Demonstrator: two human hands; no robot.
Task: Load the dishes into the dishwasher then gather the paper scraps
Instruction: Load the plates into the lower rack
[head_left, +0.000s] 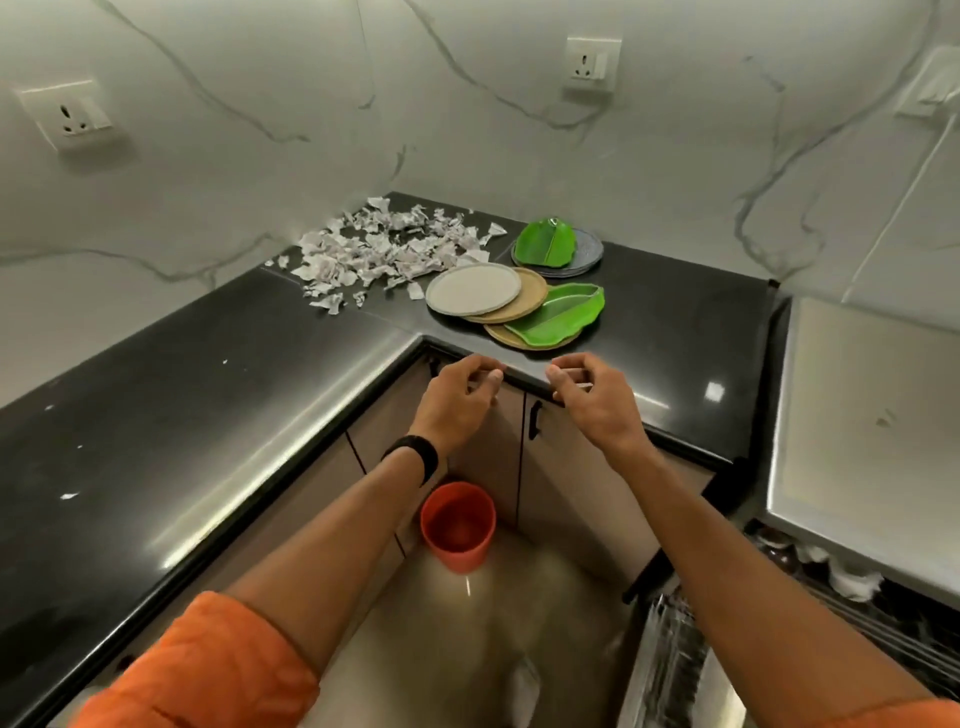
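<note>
While the left hand (457, 402) and right hand (592, 402) hover at the desk (208, 415) edge in front of the grey plate (474, 287), both show loosely curled fingers, pinching nothing. Tan plates (524, 301) sit partly under the grey plate's right side, with a green tray (558, 314) on the nearer one. Behind-right of the grey plate a second tray (548, 244) lies on a dark plate (589, 249). Scraps (384, 254) spread behind-left of it. Bin (457, 525) stands on the floor in front of it, dishwasher (670, 660) front-right.

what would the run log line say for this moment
left hand: empty | right hand: empty | plates: on countertop | paper scraps: scattered
</note>
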